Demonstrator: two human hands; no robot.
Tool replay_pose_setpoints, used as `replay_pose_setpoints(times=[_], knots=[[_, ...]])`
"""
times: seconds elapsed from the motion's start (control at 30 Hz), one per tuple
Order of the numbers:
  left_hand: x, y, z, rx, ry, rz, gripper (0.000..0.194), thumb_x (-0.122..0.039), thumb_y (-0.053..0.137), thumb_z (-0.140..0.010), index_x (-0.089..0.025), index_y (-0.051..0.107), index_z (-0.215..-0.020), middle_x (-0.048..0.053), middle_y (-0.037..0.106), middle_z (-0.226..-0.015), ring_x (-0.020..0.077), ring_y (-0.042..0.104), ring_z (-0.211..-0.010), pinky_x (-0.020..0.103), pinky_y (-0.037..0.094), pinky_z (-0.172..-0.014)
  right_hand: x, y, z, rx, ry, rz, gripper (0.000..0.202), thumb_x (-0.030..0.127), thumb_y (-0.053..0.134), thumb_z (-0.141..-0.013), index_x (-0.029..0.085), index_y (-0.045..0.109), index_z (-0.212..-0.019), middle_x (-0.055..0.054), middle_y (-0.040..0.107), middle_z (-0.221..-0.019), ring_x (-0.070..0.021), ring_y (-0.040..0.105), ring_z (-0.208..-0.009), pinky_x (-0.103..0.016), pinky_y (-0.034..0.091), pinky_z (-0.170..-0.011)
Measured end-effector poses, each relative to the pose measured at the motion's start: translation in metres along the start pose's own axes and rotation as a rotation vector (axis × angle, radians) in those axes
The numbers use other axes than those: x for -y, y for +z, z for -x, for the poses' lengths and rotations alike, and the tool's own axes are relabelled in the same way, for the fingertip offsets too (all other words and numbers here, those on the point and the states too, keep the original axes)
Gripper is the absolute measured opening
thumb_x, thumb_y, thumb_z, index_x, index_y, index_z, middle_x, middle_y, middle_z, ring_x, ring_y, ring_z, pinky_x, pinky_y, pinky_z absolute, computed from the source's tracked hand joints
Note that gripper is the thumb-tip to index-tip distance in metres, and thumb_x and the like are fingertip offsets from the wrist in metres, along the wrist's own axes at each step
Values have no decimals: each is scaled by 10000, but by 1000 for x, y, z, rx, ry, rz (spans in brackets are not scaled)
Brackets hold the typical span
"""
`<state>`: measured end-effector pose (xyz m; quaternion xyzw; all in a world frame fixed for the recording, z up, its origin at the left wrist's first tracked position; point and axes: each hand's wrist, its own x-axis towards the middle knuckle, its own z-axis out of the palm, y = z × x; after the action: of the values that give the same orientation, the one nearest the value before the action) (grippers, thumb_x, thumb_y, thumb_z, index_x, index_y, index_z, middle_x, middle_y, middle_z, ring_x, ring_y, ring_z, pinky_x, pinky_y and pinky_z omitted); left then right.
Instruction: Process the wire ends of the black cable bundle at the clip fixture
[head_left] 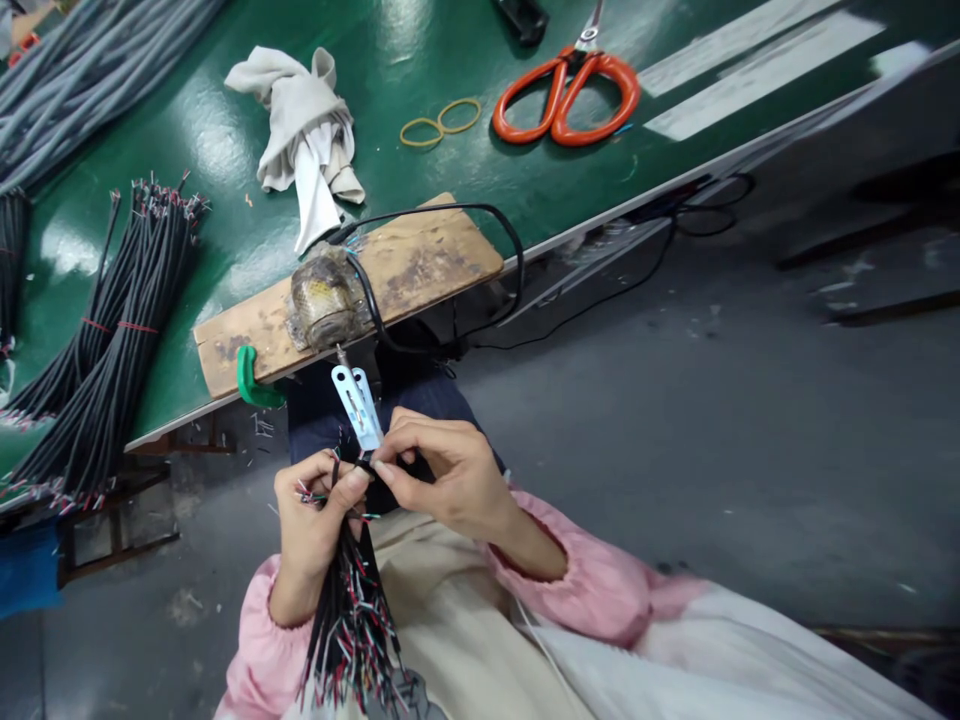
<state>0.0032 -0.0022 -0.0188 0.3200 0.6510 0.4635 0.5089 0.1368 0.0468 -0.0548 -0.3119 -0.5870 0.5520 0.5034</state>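
My left hand (322, 500) is closed around black cables whose stripped ends show red, white and green wires. Below it hangs the rest of the cable bundle (349, 620), over my lap. My right hand (442, 465) pinches at one black cable end beside the left thumb; its fingertips hide the exact grip. Just above the fingertips is a light-blue clothes peg (358, 405), attached to the metal shaft of a small motor (326, 295). The motor is fixed on a wooden board (439, 250) at the table edge.
A green clamp (259, 378) grips the board's left end. On the green table (202, 50) lie orange-handled scissors (566, 95), rubber bands (440, 122), a crumpled cloth (304, 130), tied black cable bundles (127, 340) and grey cables (90, 75). A black cord (517, 235) loops off the board.
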Motion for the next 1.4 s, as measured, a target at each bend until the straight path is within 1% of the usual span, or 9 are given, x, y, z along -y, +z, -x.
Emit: replay_pose_setpoints(times=[0.13,0.3,0.43,0.5,0.63,0.73,0.83,1.0,1.4], knots=[[1,-1,0,12,-5,2,536,-584,812,-639,-147,533,-505,-54,462,-411,34,369,-276,159,302,-290,-3,-3,-1,-3,66,-119,12,181,696,-766,193,698,-763,-21,655,-664,-141,515,-619,-290,414,-567],[-6,6,-3,47,-97,18,608,-639,850,-503,-154,486,-462,-64,438,-410,41,376,-293,169,309,-298,-4,3,0,50,233,-258,206,346,706,-837,180,680,-718,-39,630,-691,-156,564,-655,-297,449,-598],[-4,6,-4,13,-61,6,592,-624,857,-506,-150,508,-442,-64,426,-399,51,392,-312,179,320,-323,-1,12,3,-155,-16,-45,208,303,644,-890,206,639,-707,-47,619,-676,-188,551,-676,-361,468,-671],[-3,2,-4,15,-14,-3,531,-589,840,-582,-144,581,-455,-38,483,-423,59,417,-343,192,351,-351,-2,12,3,-162,-104,1,246,333,620,-911,214,622,-696,-53,610,-687,-201,542,-707,-384,464,-711],[-7,-5,-3,64,20,49,336,-462,875,-600,-156,745,-558,7,604,-517,65,463,-361,197,379,-361,-8,7,-4,114,199,-345,397,551,624,-885,193,578,-718,-14,529,-691,-148,474,-648,-297,407,-610],[-11,-5,-1,56,23,121,254,-387,921,-531,-183,774,-569,5,617,-535,63,484,-347,182,378,-339,-9,5,-16,96,407,-521,462,621,698,-793,179,576,-735,24,479,-668,-107,412,-601,-254,353,-566],[-14,-3,2,11,61,160,206,-325,930,-519,-198,773,-559,-5,611,-529,60,493,-347,171,387,-338,-2,5,-34,15,390,-470,535,691,699,-730,172,585,-669,30,482,-619,-102,407,-579,-256,335,-551],[-19,1,3,-17,120,178,154,-268,920,-544,-218,778,-577,-22,608,-531,41,471,-340,158,391,-342,12,10,-55,152,423,-566,572,708,718,-686,146,637,-614,25,509,-565,-75,383,-499,-247,296,-493],[-23,11,-4,0,73,207,143,-247,890,-607,-184,765,-580,-28,588,-497,20,429,-341,135,336,-350,-9,15,-45,182,657,-1027,534,645,775,-682,121,685,-632,-6,595,-581,-78,493,-542,-200,369,-517]])
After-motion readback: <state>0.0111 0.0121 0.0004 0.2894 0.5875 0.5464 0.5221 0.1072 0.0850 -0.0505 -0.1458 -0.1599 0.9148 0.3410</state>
